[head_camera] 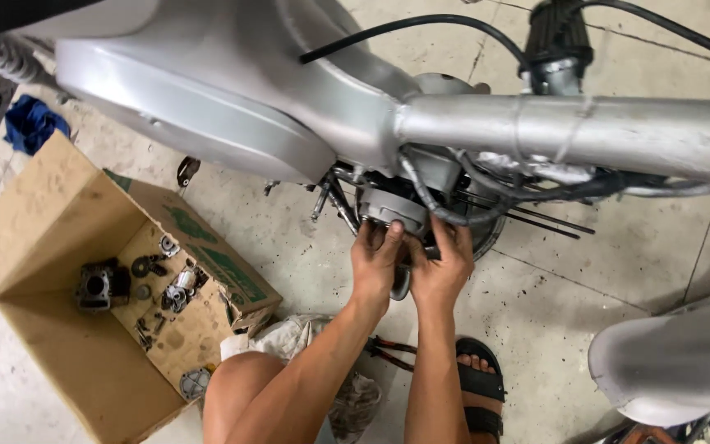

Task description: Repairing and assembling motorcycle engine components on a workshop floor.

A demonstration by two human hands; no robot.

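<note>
Down under the silver motorbike frame [306, 90], both hands meet at the engine [394, 205]. The left hand [374, 261] has its fingers curled up against the engine's grey metal cover, thumb pressed toward the other hand. The right hand [441, 267] sits just beside it, touching it, fingers hooked up among the black cables [454, 215] at the engine's side. Whether either hand grips a loose part cannot be told; the fingertips are hidden against the metal.

The frame is smooth, dull-painted tube and rounded shell; the cables are rubbery and looped. Thin dark spokes [536, 215] run out to the right of the engine.

To the left, an open cardboard box [51, 222] lies on the stained concrete floor [585, 279], with dark, greasy metal parts [104, 284] scattered inside. A blue rag [30, 123] lies beyond it. A black sandal [480, 386] shows beside the right forearm. Room around the hands is tight above, where the frame overhangs, and freer toward the floor at right.
</note>
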